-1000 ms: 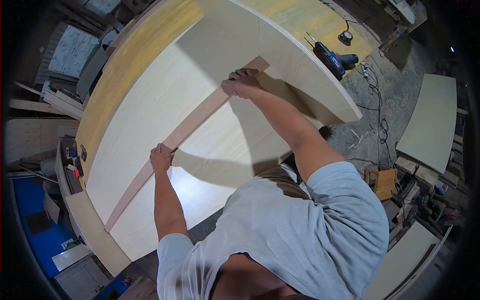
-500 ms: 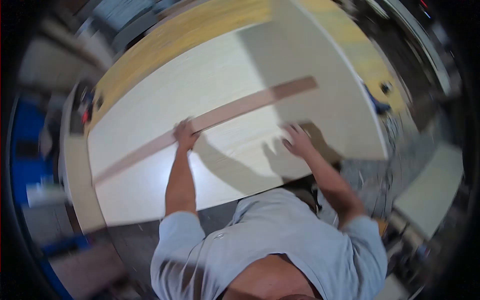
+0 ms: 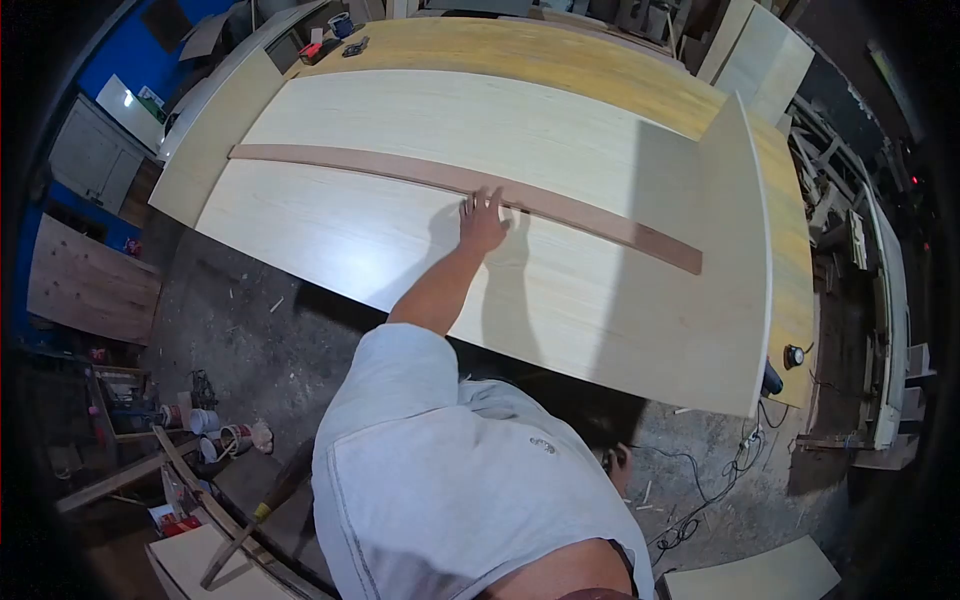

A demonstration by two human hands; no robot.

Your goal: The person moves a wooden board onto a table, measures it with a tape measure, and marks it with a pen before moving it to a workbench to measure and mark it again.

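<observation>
A long, slightly curved reddish-brown wooden strip [image 3: 590,215] lies across a large pale plywood panel [image 3: 380,120]. My left hand [image 3: 483,221] rests flat on the strip near its middle, fingers spread, holding nothing. My right hand [image 3: 617,461] is down by my hip, mostly hidden behind my grey shirt; its fingers cannot be made out. The panel lies on a yellow worktable [image 3: 560,55].
A second curved pale panel [image 3: 748,250] stands along the right end. A drill [image 3: 771,380] and a round tape measure [image 3: 793,355] sit at the table's right corner. Cables [image 3: 700,500] trail on the floor; small cans [image 3: 205,420] and scrap boards lie at left.
My right hand has left the strip and dropped to my hip. The view has swung around, so the strip now runs left to right. My left hand stays on the strip.
</observation>
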